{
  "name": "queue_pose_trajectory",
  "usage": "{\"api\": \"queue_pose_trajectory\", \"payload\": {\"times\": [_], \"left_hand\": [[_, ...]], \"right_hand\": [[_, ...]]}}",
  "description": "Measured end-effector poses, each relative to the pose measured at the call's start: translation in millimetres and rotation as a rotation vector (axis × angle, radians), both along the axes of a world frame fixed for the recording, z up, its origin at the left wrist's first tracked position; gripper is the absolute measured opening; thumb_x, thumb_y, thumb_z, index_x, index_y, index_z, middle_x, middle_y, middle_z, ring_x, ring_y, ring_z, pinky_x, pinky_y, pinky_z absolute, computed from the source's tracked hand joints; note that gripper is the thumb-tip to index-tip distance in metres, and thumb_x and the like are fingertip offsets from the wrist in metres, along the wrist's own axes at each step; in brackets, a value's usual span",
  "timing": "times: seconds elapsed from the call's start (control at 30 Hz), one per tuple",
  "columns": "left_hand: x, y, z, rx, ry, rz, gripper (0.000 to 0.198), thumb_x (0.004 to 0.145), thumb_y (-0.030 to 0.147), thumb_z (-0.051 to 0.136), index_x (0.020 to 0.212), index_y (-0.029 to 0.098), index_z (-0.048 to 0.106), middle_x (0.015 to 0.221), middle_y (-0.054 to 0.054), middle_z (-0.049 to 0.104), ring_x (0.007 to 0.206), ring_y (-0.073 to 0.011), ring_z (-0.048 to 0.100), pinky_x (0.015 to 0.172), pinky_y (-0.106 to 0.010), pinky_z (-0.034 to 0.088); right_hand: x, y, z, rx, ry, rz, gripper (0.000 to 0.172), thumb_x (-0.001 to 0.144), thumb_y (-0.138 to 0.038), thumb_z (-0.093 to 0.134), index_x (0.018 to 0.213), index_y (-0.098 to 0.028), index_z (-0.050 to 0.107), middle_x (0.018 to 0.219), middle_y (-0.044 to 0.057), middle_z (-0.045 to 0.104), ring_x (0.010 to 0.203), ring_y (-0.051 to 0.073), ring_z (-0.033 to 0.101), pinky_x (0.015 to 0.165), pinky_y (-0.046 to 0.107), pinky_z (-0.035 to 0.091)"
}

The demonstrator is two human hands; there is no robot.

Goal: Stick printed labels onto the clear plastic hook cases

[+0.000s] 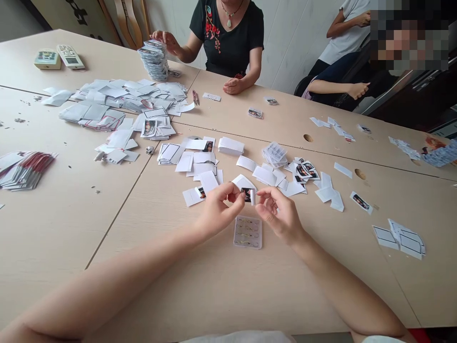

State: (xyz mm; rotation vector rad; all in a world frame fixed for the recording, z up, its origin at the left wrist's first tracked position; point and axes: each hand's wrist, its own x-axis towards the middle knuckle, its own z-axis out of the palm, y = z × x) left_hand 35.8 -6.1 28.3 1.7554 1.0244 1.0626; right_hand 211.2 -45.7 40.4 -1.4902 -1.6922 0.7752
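My left hand (225,206) pinches the left end of a small sticker label (246,193) with a dark printed face. The label's right end curls into a white roll. Against that roll rest the bent fingers of my right hand (280,212); their exact grip is partly hidden. Just below both hands, a clear plastic box (247,232) lies flat on the table, with rows of small metal hooks showing through its lid. White paper slips and labels (266,175) lie just beyond my fingers.
Stacked clear boxes (274,155) stand beyond my hands, near dark printed labels (303,170). A large heap of white cards (121,97) spreads at the far left. Across the table, a person's hand (167,42) touches a tall stack of packs (153,59). Other people are at the right.
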Motion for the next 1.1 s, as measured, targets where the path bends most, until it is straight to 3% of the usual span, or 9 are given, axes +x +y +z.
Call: {"api": "queue_pose_trajectory", "payload": {"times": [0.1,0.2,0.4,0.57,0.63,0.73,0.83,0.97,1.1], "left_hand": [[1,-1,-1.1,0.082,0.036,-0.056,0.024,0.084,0.023,0.054,0.063,0.017,0.044,0.065,0.002,0.047,0.061,-0.0092,0.043,0.056,-0.023,0.033],[0,-2,-1.0,0.110,0.045,-0.115,0.023,0.086,0.024,0.051,0.065,0.017,0.045,0.066,0.001,0.048,0.063,-0.0098,0.043,0.057,-0.023,0.034],[-2,0,3.6,0.094,0.090,-0.179,0.027,0.090,0.033,0.046,0.068,0.017,0.045,0.067,0.000,0.050,0.064,-0.0105,0.046,0.058,-0.023,0.036],[0,-5,8.2,0.121,0.632,-0.301,0.050,0.074,0.065,0.054,0.066,0.017,0.048,0.066,-0.001,0.051,0.063,-0.0145,0.046,0.055,-0.026,0.033],[2,-10,8.8,0.186,0.790,-0.382,0.054,0.065,0.068,0.062,0.076,0.016,0.053,0.077,-0.004,0.056,0.069,-0.0177,0.049,0.057,-0.028,0.035],[3,-15,8.8,0.345,0.896,-0.532,0.066,0.060,0.060,0.071,0.104,0.014,0.056,0.100,-0.009,0.056,0.086,-0.0233,0.051,0.070,-0.032,0.041],[1,-16,9.5,0.397,0.943,-0.645,0.060,0.073,0.052,0.066,0.119,0.016,0.052,0.108,-0.009,0.056,0.095,-0.0242,0.050,0.080,-0.035,0.041],[-3,-14,13.5,0.425,0.944,-0.750,0.049,0.080,0.026,0.059,0.128,0.021,0.048,0.127,-0.008,0.050,0.108,-0.0252,0.046,0.088,-0.036,0.037],[-6,-15,18.1,0.409,0.886,-0.894,0.062,0.067,0.002,0.054,0.125,0.024,0.050,0.138,-0.005,0.044,0.121,-0.0252,0.042,0.095,-0.037,0.034]], "right_hand": [[-3,1,2.7,-0.019,-0.017,-0.051,0.033,0.073,-0.045,0.067,0.085,-0.019,0.052,0.071,-0.003,0.053,0.051,0.008,0.041,0.048,0.023,0.035],[-1,3,5.3,-0.003,-0.028,-0.055,0.023,0.082,-0.039,0.058,0.075,-0.018,0.051,0.062,-0.004,0.048,0.050,0.008,0.039,0.047,0.023,0.033],[17,0,7.3,-0.026,-0.065,0.018,0.024,0.087,-0.032,0.050,0.068,-0.017,0.053,0.059,-0.003,0.044,0.053,0.009,0.038,0.050,0.023,0.031],[43,-10,-4.5,-0.008,-0.143,-0.024,0.020,0.085,-0.027,0.051,0.068,-0.017,0.053,0.064,-0.002,0.048,0.058,0.010,0.041,0.055,0.024,0.032],[53,-12,-9.6,-0.034,-0.118,-0.081,0.017,0.084,-0.026,0.052,0.069,-0.017,0.054,0.064,-0.001,0.049,0.058,0.011,0.042,0.055,0.024,0.033],[61,-13,-13.3,-0.083,-0.044,-0.132,0.014,0.081,-0.025,0.053,0.069,-0.017,0.054,0.064,-0.001,0.050,0.060,0.012,0.043,0.056,0.024,0.034],[59,-12,-13.4,-0.104,-0.026,-0.131,0.017,0.079,-0.029,0.057,0.067,-0.017,0.054,0.063,-0.001,0.049,0.060,0.012,0.043,0.055,0.024,0.034],[53,-12,-15.0,-0.165,-0.023,-0.142,0.027,0.077,-0.041,0.062,0.068,-0.017,0.054,0.060,-0.003,0.043,0.055,0.010,0.038,0.051,0.023,0.031],[54,-13,-18.9,-0.200,0.012,-0.166,0.032,0.075,-0.043,0.065,0.065,-0.017,0.050,0.059,-0.004,0.042,0.053,0.009,0.036,0.049,0.022,0.029]]}}
